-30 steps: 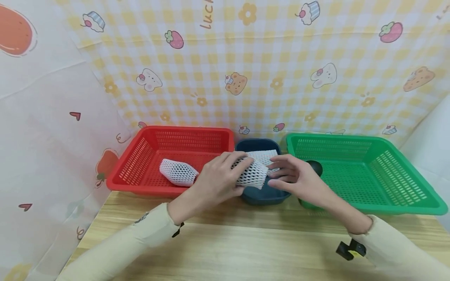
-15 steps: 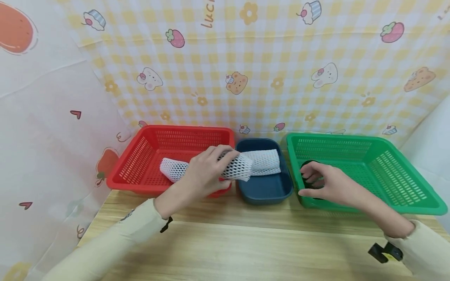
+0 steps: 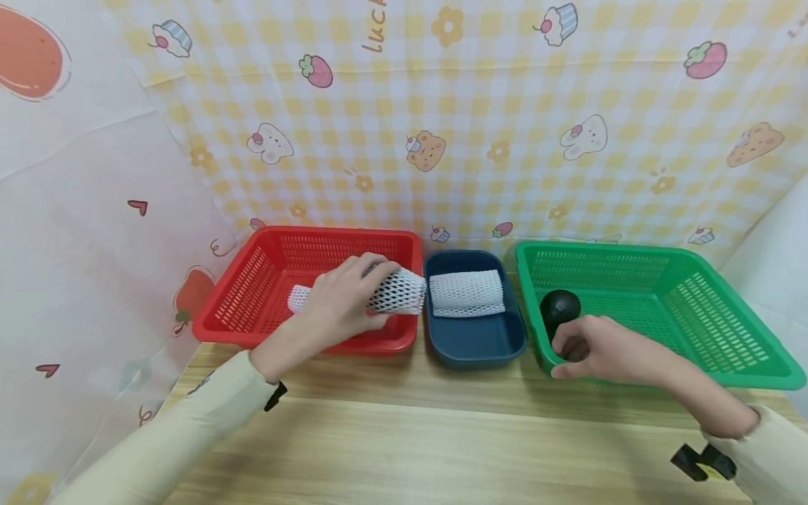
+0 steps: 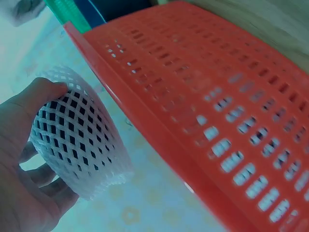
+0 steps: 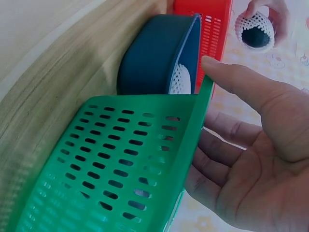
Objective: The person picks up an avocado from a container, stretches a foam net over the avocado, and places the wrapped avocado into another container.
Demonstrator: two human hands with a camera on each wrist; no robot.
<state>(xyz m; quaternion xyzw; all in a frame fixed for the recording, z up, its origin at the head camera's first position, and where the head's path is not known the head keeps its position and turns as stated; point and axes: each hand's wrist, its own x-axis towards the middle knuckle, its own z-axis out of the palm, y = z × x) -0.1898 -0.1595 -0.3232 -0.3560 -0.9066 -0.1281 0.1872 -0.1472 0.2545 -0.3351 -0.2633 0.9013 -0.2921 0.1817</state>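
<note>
My left hand point(image 3: 337, 298) grips a white foam fruit net point(image 3: 399, 290) over the right part of the red basket point(image 3: 309, 341). Something dark and rounded fills this net, as the right wrist view shows. A second white foam net point(image 3: 299, 298) lies in the red basket, partly hidden by the hand. At the near left corner of the green basket point(image 3: 663, 372), my right hand point(image 3: 609, 351) has loosely bent fingers inside the rim and its thumb by the rim; nothing shows in its grasp. Just beyond it sits a dark, round, avocado-like fruit point(image 3: 560, 306).
Between the baskets stands a dark blue bin point(image 3: 476, 351) with a flattened white foam net point(image 3: 467, 293) in it. All three containers stand on a wooden table point(image 3: 404, 449), against a checked cloth point(image 3: 480, 140) at the back.
My left hand has moved left from the blue bin to the red basket with the netted fruit. The right hand has gone from the bin to the green basket, passing over the dark fruit there.
</note>
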